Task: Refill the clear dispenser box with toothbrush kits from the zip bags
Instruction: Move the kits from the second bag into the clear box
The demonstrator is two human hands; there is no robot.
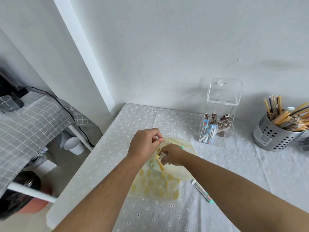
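- 1 loose toothbrush kit (201, 191) lies on the table (167, 215), just beside the right forearm and outside the bag. It will probably need collecting too.
- The yellow-patterned zip bag (155, 185) lies flat on the table under both wrists, with its mouth on the far side.
- The right hand (173, 156) is inside the mouth, its grip curled round a bundle of kits (161, 157). Its fingertips are hidden by the hand and the bag film, so I cannot tell how many kits it holds.
- The left hand (144, 144) has the bag's upper lip in a thumb-and-forefinger grip and holds it raised.
- To do this step well, keep that lip high and taut and draw the bundle out lengthwise so no corner snags on the zip.
- The clear dispenser box (219, 114) stands well apart by the wall. Its lid looks raised and there is little stock at the bottom, but reflections blur any inner dividers.
- A perforated metal holder (274, 138) of wrapped sticks is cut off by the right edge.
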